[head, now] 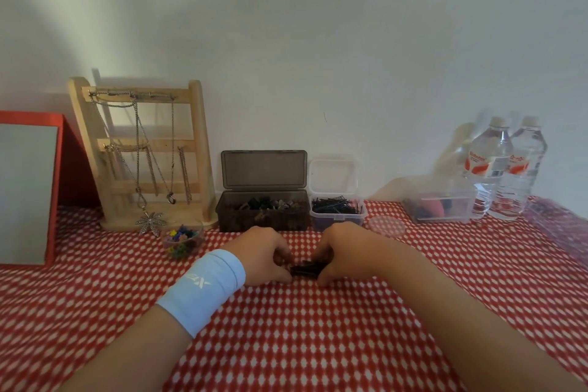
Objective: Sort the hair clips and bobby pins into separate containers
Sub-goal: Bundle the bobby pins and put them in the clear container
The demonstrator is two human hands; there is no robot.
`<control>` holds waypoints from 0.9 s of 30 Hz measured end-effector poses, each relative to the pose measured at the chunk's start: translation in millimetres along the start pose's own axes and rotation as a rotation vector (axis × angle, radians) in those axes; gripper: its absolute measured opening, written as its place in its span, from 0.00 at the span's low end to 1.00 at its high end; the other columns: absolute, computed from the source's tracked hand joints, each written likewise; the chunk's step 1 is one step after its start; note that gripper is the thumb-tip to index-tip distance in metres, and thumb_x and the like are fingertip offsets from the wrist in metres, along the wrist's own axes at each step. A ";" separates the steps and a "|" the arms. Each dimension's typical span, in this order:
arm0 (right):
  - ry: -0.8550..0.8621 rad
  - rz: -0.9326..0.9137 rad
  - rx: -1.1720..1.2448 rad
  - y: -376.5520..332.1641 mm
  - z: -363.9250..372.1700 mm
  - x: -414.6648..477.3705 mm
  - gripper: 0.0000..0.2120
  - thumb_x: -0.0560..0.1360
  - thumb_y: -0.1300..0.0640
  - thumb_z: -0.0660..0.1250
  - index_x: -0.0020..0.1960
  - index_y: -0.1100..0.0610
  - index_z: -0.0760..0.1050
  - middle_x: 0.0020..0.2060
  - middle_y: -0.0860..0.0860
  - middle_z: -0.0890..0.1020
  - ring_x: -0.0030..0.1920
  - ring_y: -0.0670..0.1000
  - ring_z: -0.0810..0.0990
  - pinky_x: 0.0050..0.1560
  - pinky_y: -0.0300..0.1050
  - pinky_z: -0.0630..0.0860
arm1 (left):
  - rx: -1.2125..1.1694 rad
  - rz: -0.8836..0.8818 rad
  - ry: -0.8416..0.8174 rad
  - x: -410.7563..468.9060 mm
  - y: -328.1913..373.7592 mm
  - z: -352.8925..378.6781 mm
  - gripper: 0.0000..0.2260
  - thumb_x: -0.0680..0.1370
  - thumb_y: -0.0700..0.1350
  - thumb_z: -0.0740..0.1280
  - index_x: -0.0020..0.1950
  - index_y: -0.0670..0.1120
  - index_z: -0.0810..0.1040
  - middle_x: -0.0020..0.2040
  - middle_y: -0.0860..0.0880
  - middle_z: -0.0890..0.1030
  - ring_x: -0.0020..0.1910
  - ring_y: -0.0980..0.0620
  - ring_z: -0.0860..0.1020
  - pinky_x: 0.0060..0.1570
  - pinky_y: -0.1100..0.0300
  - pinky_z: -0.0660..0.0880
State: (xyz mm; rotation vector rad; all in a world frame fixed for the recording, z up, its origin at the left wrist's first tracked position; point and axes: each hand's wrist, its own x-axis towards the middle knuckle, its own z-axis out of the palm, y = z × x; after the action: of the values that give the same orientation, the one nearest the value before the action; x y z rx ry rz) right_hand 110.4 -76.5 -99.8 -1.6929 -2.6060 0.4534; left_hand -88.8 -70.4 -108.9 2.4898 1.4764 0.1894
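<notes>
Nearest, the left hand (264, 253) and right hand (337, 251) are curled round dark pins (305, 270) just before the tub (337, 212), so gathering seems in hand and a lift into it is called for.

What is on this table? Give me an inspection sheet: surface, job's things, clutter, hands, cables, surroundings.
Surface: red-and-white patterned tablecloth.
Job's things: smoky brown plastic box, lid up, holding dark clips; small clear plastic tub, open, holding black bobby pins; dark bundle between the hands.
Clutter: wooden jewellery rack hung with chains; small clear bowl of coloured clips; clear lidded box; two clear water bottles; red-framed grey panel.
Hands: left hand and right hand both pinch the dark bundle.
Cables: nothing seen.
Surroundings: plain white wall.
</notes>
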 end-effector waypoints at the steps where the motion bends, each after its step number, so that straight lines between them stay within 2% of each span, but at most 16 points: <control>1: 0.012 -0.004 -0.004 -0.6 1.3 0.7 0.16 0.73 0.48 0.75 0.59 0.49 0.84 0.51 0.44 0.85 0.48 0.44 0.82 0.56 0.43 0.80 | -0.013 0.006 -0.004 0.5 0.9 0.6 0.15 0.75 0.50 0.72 0.61 0.52 0.82 0.56 0.54 0.81 0.49 0.57 0.77 0.54 0.64 0.74; 3: 0.025 -0.008 -0.011 -2.1 0.8 1.4 0.13 0.74 0.50 0.75 0.58 0.49 0.85 0.50 0.44 0.86 0.47 0.44 0.81 0.56 0.42 0.80 | -0.029 0.018 0.005 4.0 4.8 2.1 0.09 0.76 0.48 0.71 0.55 0.52 0.85 0.54 0.54 0.83 0.51 0.56 0.79 0.57 0.62 0.75; 5: 0.026 -0.002 -0.005 -2.3 -1.0 1.4 0.12 0.75 0.52 0.74 0.58 0.50 0.85 0.51 0.45 0.85 0.48 0.45 0.81 0.56 0.42 0.79 | -0.033 0.023 0.015 7.4 8.3 2.8 0.08 0.76 0.47 0.71 0.53 0.52 0.85 0.53 0.53 0.84 0.51 0.55 0.79 0.58 0.61 0.75; 7: 0.024 0.008 -0.015 -3.0 -1.2 0.2 0.12 0.76 0.53 0.73 0.59 0.50 0.84 0.53 0.46 0.85 0.50 0.46 0.81 0.57 0.41 0.79 | -0.054 0.025 0.031 9.2 8.1 2.8 0.09 0.75 0.48 0.72 0.55 0.52 0.85 0.52 0.54 0.83 0.51 0.55 0.79 0.58 0.61 0.75; 9: 0.022 0.016 -0.034 -3.9 0.0 0.4 0.13 0.77 0.54 0.71 0.61 0.50 0.83 0.55 0.47 0.84 0.52 0.48 0.81 0.59 0.42 0.78 | -0.098 0.019 0.043 8.2 4.9 4.3 0.14 0.74 0.50 0.73 0.60 0.52 0.82 0.51 0.55 0.80 0.51 0.56 0.78 0.54 0.64 0.74; 11: 0.009 0.038 -0.062 -5.2 1.6 1.1 0.14 0.78 0.54 0.70 0.63 0.49 0.82 0.57 0.48 0.83 0.54 0.50 0.80 0.61 0.44 0.77 | -0.102 0.018 0.027 7.4 2.6 8.3 0.19 0.73 0.55 0.73 0.64 0.54 0.79 0.56 0.55 0.76 0.53 0.55 0.75 0.55 0.63 0.73; 14: 0.002 0.074 -0.166 -8.6 2.9 3.8 0.14 0.80 0.55 0.67 0.65 0.52 0.80 0.57 0.52 0.82 0.54 0.52 0.81 0.60 0.46 0.78 | -0.047 0.074 0.021 12.0 7.7 17.6 0.17 0.75 0.56 0.71 0.63 0.55 0.80 0.58 0.54 0.71 0.55 0.54 0.72 0.57 0.60 0.71; 16: -0.007 0.092 -0.207 -9.1 5.0 9.8 0.15 0.80 0.55 0.66 0.66 0.54 0.79 0.58 0.53 0.82 0.54 0.54 0.81 0.59 0.47 0.78 | -0.012 0.081 0.046 16.1 15.1 20.2 0.14 0.76 0.53 0.70 0.61 0.53 0.82 0.58 0.52 0.74 0.55 0.53 0.73 0.58 0.59 0.72; 19: -0.088 0.151 -0.254 -6.3 5.4 13.6 0.20 0.81 0.53 0.65 0.71 0.56 0.74 0.65 0.55 0.78 0.63 0.58 0.78 0.65 0.51 0.75 | 0.037 0.046 0.041 22.8 22.6 18.6 0.12 0.77 0.52 0.69 0.57 0.50 0.84 0.54 0.49 0.80 0.51 0.49 0.78 0.56 0.55 0.76; 21: -0.053 0.140 -0.214 -1.5 5.2 18.0 0.20 0.80 0.52 0.66 0.70 0.58 0.75 0.64 0.56 0.78 0.64 0.60 0.77 0.65 0.54 0.74 | 0.071 0.044 0.021 26.8 26.1 18.2 0.11 0.77 0.51 0.68 0.57 0.49 0.84 0.53 0.48 0.81 0.50 0.49 0.79 0.55 0.54 0.78; 23: -0.101 0.171 -0.301 -3.3 6.2 15.1 0.21 0.81 0.53 0.65 0.72 0.59 0.73 0.66 0.58 0.77 0.65 0.59 0.76 0.67 0.52 0.72 | 0.105 0.047 0.013 28.6 29.2 18.0 0.12 0.78 0.50 0.67 0.58 0.48 0.83 0.55 0.47 0.81 0.51 0.48 0.80 0.56 0.54 0.78; 24: -0.116 0.184 -0.333 -2.9 8.0 15.2 0.20 0.81 0.55 0.65 0.72 0.59 0.73 0.66 0.58 0.77 0.64 0.59 0.77 0.66 0.52 0.72 | 0.110 0.052 0.010 28.7 30.4 18.0 0.12 0.79 0.50 0.67 0.59 0.48 0.82 0.57 0.47 0.81 0.53 0.47 0.79 0.56 0.54 0.77; 27: 0.004 0.085 -0.316 1.6 14.7 14.9 0.13 0.80 0.58 0.65 0.63 0.59 0.79 0.57 0.58 0.82 0.55 0.59 0.81 0.57 0.54 0.78 | 0.060 0.092 0.016 28.1 30.0 16.7 0.12 0.79 0.49 0.67 0.60 0.48 0.82 0.57 0.48 0.79 0.55 0.48 0.78 0.57 0.56 0.75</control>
State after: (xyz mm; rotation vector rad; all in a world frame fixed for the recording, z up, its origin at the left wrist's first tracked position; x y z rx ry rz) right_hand 103.3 -66.1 -116.6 -1.8911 -2.7275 0.0358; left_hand -46.0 -61.9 -117.1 2.6116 1.3948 0.1847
